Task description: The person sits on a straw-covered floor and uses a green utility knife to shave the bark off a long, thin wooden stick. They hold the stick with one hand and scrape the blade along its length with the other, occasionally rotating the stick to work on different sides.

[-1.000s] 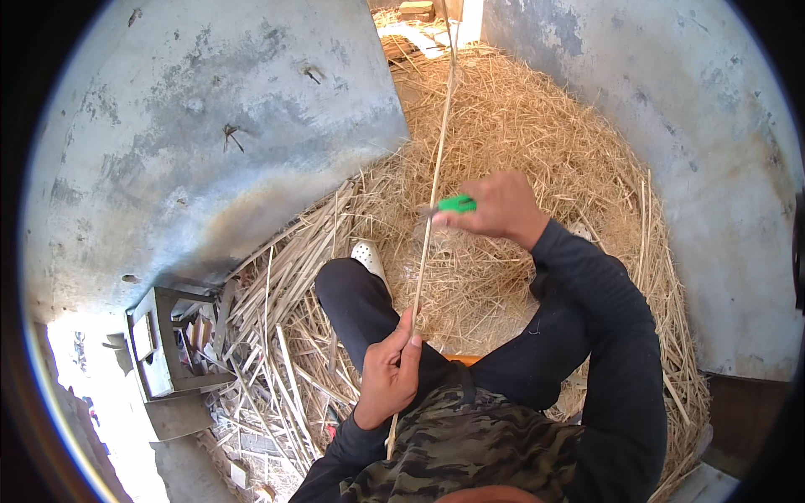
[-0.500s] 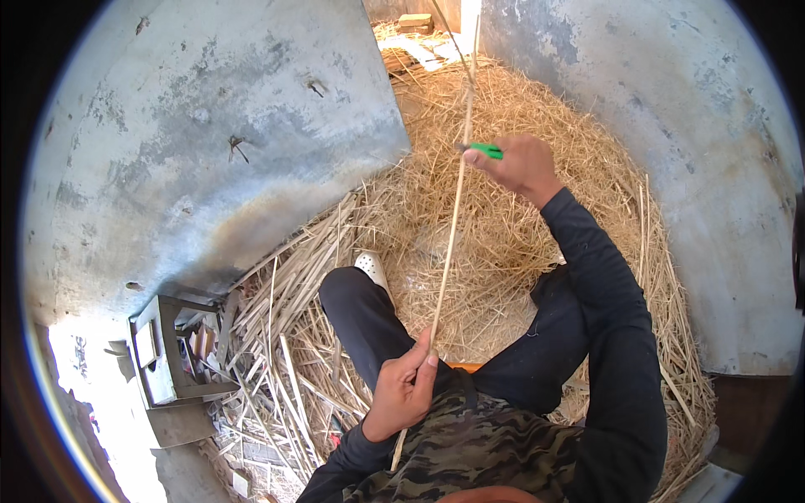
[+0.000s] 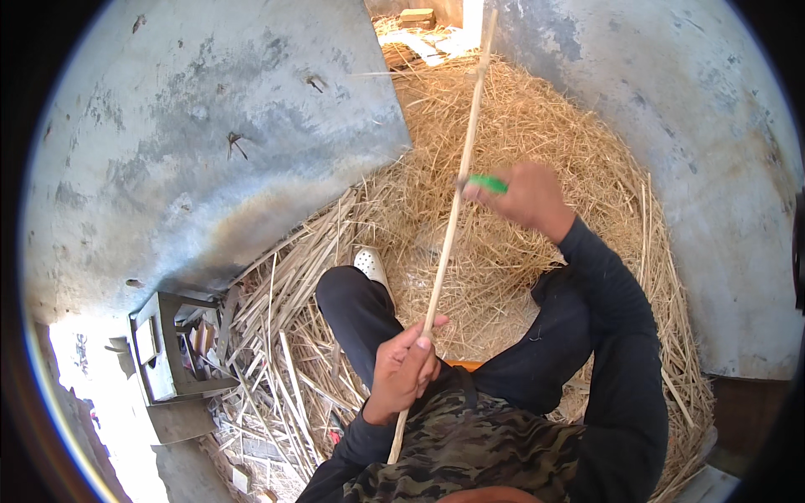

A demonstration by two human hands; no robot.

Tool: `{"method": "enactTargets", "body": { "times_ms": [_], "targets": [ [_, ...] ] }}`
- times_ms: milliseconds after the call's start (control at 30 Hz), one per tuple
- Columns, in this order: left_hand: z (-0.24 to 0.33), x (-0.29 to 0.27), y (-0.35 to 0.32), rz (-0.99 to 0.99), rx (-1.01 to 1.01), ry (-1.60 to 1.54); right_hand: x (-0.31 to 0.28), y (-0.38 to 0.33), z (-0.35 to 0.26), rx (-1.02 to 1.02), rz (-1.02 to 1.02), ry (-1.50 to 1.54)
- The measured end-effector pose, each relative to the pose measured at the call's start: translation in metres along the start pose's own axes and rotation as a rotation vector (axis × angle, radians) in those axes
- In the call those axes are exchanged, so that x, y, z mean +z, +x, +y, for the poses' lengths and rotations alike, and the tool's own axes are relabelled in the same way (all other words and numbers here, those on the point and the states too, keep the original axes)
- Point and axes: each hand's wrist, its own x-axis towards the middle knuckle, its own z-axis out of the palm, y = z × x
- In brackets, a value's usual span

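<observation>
My left hand [image 3: 404, 369] grips the lower part of a long thin pale stick [image 3: 457, 201] that runs up and away from my chest toward the far wall gap. My right hand [image 3: 524, 199] is stretched out farther along the stick and holds a small tool with a green handle [image 3: 487, 183] against its side. I sit on the ground with both legs in dark trousers; a white shoe [image 3: 370, 262] shows on my left foot.
A big heap of straw and fine shavings [image 3: 545, 126] fills the ground ahead. Split pale strips [image 3: 277, 335] lie in a pile to my left. Grey concrete walls [image 3: 210, 142] close in on both sides. A small grey box with bits in it [image 3: 168, 352] stands at the left.
My right hand slid up the stick away from me, then came back down a little. The stick's angle swung slightly to the right. My left hand kept its grip low on the stick.
</observation>
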Motion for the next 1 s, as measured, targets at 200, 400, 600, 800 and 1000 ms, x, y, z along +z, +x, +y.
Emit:
{"method": "enactTargets", "body": {
  "times_ms": [200,400,600,800,1000],
  "targets": [
    [0.009,0.002,0.001,0.088,0.07,0.227,0.001,-0.028,-0.039,-0.184,-0.007,0.014],
    [0.012,0.008,-0.007,0.129,0.114,0.459,0.004,-0.014,-0.022,-0.136,0.067,0.051],
    [0.022,0.011,-0.012,0.152,0.231,0.739,0.013,-0.009,-0.022,-0.103,0.007,0.012],
    [0.015,0.008,-0.016,0.203,0.261,0.707,0.019,-0.022,-0.039,-0.236,0.07,0.076],
    [0.026,0.013,-0.02,0.188,0.225,0.748,0.016,0.001,-0.022,-0.283,0.232,0.135]
  ]
}}
